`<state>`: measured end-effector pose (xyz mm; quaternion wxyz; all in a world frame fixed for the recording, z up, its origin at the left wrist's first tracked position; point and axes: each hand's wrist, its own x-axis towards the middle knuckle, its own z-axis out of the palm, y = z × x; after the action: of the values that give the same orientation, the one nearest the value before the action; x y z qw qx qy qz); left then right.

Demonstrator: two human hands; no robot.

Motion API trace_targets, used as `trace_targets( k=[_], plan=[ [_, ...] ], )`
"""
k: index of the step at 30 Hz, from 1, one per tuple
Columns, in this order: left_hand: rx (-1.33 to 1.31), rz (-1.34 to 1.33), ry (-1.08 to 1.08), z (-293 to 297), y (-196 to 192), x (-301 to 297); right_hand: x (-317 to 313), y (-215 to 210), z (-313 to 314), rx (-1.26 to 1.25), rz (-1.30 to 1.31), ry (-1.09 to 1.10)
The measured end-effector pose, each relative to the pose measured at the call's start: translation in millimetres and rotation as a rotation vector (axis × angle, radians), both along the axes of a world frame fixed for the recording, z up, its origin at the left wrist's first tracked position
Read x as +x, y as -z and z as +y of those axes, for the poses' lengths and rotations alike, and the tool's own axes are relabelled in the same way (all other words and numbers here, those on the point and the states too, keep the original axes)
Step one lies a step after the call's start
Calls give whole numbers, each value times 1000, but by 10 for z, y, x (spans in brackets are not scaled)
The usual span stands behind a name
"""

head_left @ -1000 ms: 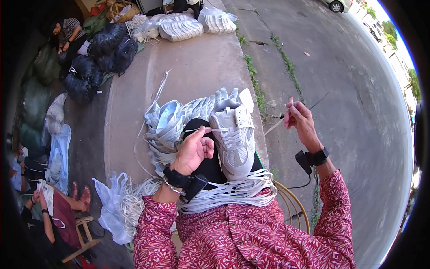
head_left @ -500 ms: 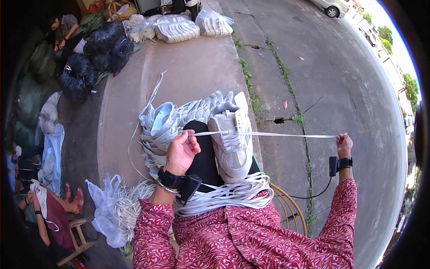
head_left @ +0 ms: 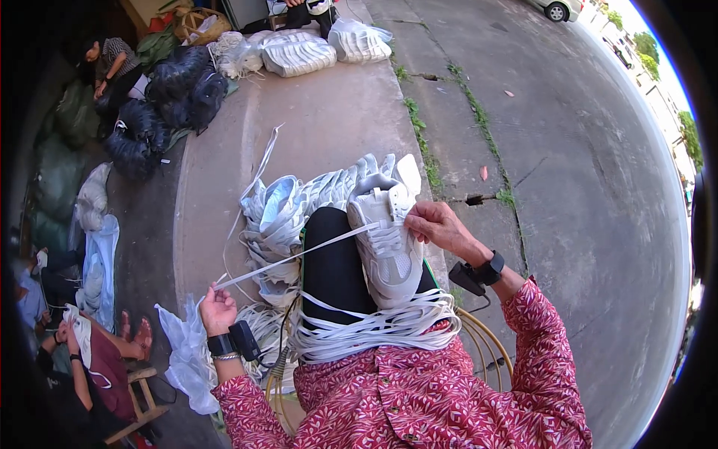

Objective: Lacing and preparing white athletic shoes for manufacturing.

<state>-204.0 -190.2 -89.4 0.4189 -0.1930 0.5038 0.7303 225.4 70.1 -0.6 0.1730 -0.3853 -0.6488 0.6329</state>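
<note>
Lace (head_left: 299,254) end inside left hand (head_left: 217,310)

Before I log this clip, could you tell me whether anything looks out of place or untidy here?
Mostly tidy work: the shoe sits upright on the knee, its lace taut between both hands. Only oddity: loose laces heaped across the lap, some trailing onto the pavement.

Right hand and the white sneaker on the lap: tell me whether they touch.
Touching. The head view shows the right hand with its fingertips pressed on the lacing area of the white sneaker, where the flat white lace runs out to the left hand.
</note>
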Motion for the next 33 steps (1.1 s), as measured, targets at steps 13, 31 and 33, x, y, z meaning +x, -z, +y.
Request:
trace_targets(
  k=[13, 31, 33],
  plan=[
    [-51, 138, -487, -941, 379, -1148, -276, -177, 22, 678, -367, -18],
    [78, 964, 1291, 1748, -674, 1903, -374, -286, 186, 1014, -214, -61],
    [77, 952, 1288, 1722, -680, 1920, -476, -170, 163, 1056, -165, -138]
  ],
)
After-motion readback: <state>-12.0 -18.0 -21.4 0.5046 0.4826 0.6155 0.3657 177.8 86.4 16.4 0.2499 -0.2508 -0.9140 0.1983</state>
